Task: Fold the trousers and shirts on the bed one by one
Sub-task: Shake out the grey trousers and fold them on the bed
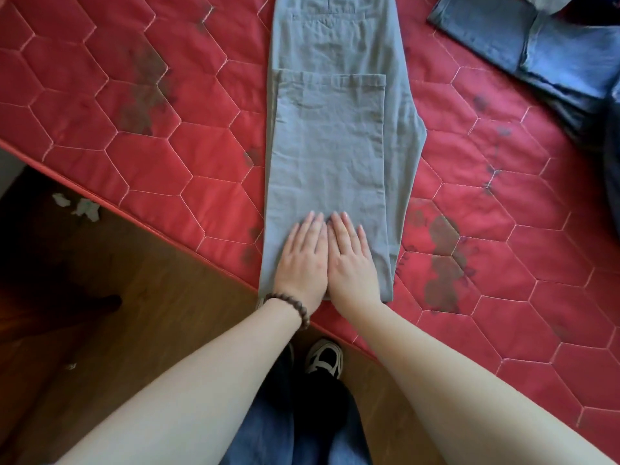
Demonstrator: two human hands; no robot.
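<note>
Left hand (302,260) and right hand (350,260) flat, side by side and touching, fingers straight, palms pressing down, gripping nothing. Both resting on the near folded end of the grey trousers (330,156), low in the centre of the frame. Beaded bracelet (295,308) around the left wrist. Trousers laid lengthwise up the middle, leg ends doubled back with hems across the upper centre, waistband at the top edge. Beneath, a red quilted mattress (151,129) with hexagon stitching and dark stains. Folded blue jeans (550,52) at upper right, apart from the trousers. Wooden floor (134,313) at lower left, 1 black-and-white shoe (324,359) bottom centre.
</note>
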